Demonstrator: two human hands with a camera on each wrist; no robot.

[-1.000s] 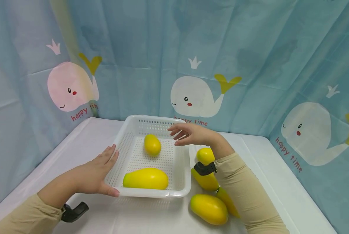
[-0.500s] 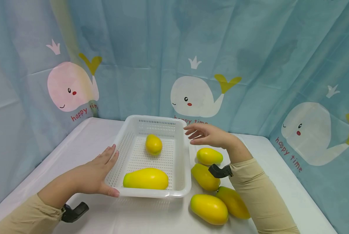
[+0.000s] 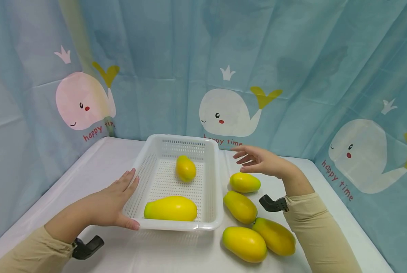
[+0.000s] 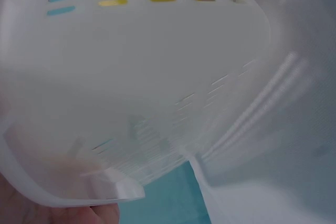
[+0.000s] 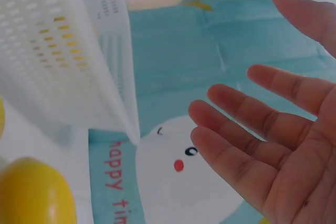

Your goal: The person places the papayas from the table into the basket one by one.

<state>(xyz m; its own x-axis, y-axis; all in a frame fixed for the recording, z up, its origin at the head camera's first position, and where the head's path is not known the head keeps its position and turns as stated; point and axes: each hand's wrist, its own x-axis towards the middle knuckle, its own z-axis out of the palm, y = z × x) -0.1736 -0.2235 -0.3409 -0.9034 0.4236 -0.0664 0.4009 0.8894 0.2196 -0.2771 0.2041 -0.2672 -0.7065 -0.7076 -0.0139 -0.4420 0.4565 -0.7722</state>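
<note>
A white perforated plastic basket (image 3: pixel 218 182) stands on the table with two yellow mango-like fruits in it. The far fruit (image 3: pixel 186 168) sits toward the back, and a longer one (image 3: pixel 170 208) lies along the front wall. My left hand (image 3: pixel 109 201) rests against the basket's left side, its fingers spread along the rim and the thumb at the front corner. In the right wrist view my right hand (image 5: pixel 268 140) has loosely spread fingers with nothing in them. It hovers to the right of the basket, above the rearmost loose fruit (image 3: pixel 245 182).
More yellow fruits lie right of the basket: one in the middle (image 3: pixel 240 207), one nearest the front (image 3: pixel 244 244) and another (image 3: pixel 275 236) beside it. A blue curtain (image 3: pixel 162 91) printed with whales surrounds the white table (image 3: pixel 104 163) at the back and sides.
My right hand has moved right, from over the basket to outside it. The far fruit in the basket has rolled a little to the right. My left hand has stayed in place.
</note>
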